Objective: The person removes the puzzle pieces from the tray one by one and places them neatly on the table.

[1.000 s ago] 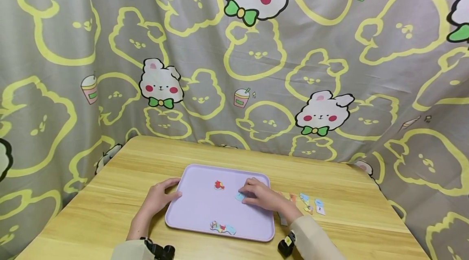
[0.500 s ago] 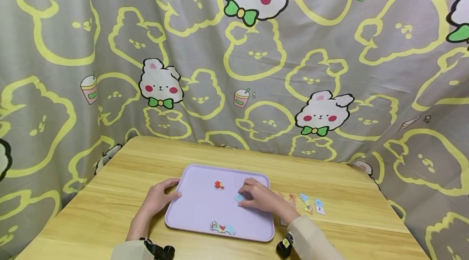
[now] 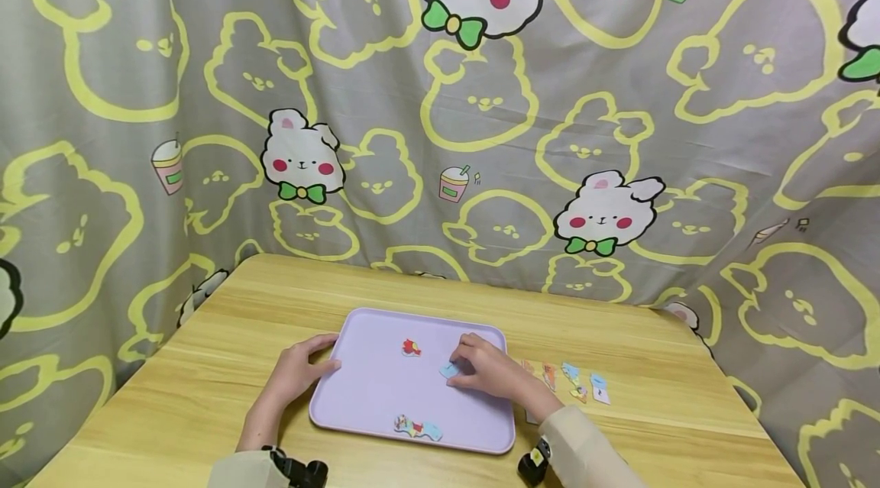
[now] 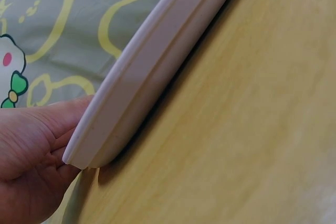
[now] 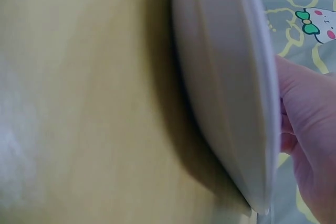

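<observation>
A lilac tray (image 3: 385,396) lies on the wooden table. My left hand (image 3: 297,372) grips its left rim, thumb on top; in the left wrist view the left hand (image 4: 37,156) has its fingers curled under the tray's edge (image 4: 131,77). Over the tray's right part, my right hand (image 3: 490,367) pinches a light blue puzzle piece (image 3: 448,370), partly hidden by the fingers. A red puzzle piece (image 3: 411,348) lies left of it. Near the front rim sits a joined strip of puzzle pieces (image 3: 418,428). In the right wrist view, the tray wall hides the right hand's fingertips.
Several loose puzzle pieces (image 3: 572,373) lie on the table (image 3: 660,396) right of the tray, some partly behind the right forearm. A patterned grey curtain (image 3: 385,91) hangs behind the table. Small black cameras are strapped at both wrists.
The right hand has shifted very slightly on the tray, and the light blue puzzle piece has turned and moved a little with it. The left hand stays on the rim.
</observation>
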Tool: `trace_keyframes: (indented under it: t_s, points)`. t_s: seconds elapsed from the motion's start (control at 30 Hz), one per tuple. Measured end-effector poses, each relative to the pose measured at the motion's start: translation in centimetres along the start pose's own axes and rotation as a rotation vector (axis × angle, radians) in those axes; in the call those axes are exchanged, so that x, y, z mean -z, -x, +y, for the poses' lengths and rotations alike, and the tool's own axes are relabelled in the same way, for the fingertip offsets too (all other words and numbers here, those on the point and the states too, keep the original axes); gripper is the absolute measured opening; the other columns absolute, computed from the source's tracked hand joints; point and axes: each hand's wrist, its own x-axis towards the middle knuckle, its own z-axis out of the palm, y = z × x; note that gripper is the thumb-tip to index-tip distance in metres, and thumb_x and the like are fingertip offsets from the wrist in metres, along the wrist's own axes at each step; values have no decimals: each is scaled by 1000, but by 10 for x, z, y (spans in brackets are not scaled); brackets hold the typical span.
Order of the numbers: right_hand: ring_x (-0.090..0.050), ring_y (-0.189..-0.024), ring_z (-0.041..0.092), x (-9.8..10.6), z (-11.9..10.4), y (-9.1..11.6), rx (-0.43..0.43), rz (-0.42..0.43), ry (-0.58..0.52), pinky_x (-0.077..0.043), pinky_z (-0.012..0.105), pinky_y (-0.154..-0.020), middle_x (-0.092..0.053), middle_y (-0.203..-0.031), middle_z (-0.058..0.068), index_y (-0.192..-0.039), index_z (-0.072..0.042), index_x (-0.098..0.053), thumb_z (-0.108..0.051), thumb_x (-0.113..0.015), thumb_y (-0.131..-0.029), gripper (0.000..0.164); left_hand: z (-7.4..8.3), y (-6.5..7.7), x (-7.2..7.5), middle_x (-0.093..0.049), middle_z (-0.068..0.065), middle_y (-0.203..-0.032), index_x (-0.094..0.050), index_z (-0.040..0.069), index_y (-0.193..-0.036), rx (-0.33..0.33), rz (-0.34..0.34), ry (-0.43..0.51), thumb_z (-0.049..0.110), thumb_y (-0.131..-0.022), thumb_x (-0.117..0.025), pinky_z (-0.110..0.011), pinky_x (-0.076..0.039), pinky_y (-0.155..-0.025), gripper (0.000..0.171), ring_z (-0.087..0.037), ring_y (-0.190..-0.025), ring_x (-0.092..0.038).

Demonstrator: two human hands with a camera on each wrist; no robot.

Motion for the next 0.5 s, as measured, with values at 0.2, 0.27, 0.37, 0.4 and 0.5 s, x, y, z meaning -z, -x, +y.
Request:
trace_keyframes:
  t_s: [0.2, 0.27, 0.37, 0.4, 0.5]
  points:
    - [-45, -77, 3, -2, 1, 0, 13, 29, -32, -44, 12, -66, -56, -87, -3, -95, -10, -71, -32, -77, -83, 26, 1, 1, 0, -59, -21, -136, -58, 2, -134, -2, -2, -2, 15, -89, -70, -60, -37, -112, 48, -46, -135, -45]
    - [-46, -76, 4, -5, 1, 0, 21, 50, -48, -43, 12, -65, -56, -86, -3, -94, -9, -70, -29, -78, -82, 24, 1, 1, 0, -59, -21, -136, -58, 2, -134, -3, -2, -3, 15, -89, -70, -60, -37, -112, 48, -46, -134, -45]
    - [-45, -75, 4, -8, 1, 1, 13, 82, -92, -42, 11, -64, -56, -84, -2, -94, -10, -70, -27, -79, -82, 23, 1, 0, 0, -60, -21, -136, -58, 2, -134, 0, -3, -1, 14, -89, -70, -60, -37, -112, 48, -46, -135, -45]
    - [-45, -75, 4, -9, 1, 2, -5, 87, -125, -42, 11, -64, -56, -84, -3, -94, -10, -70, -27, -79, -82, 23, 1, 0, 0, -59, -21, -136, -58, 2, -134, -1, -4, -2, 15, -89, -70, -60, -37, -112, 48, -46, -135, -45]
    - [-46, -74, 3, -11, -2, 3, -68, 117, -236, -43, 12, -63, -56, -83, -3, -95, -11, -70, -28, -79, -82, 23, 1, 1, 0, -59, -22, -136, -58, 2, -134, 0, -7, -1, 16, -90, -70, -60, -37, -112, 49, -46, -135, -44]
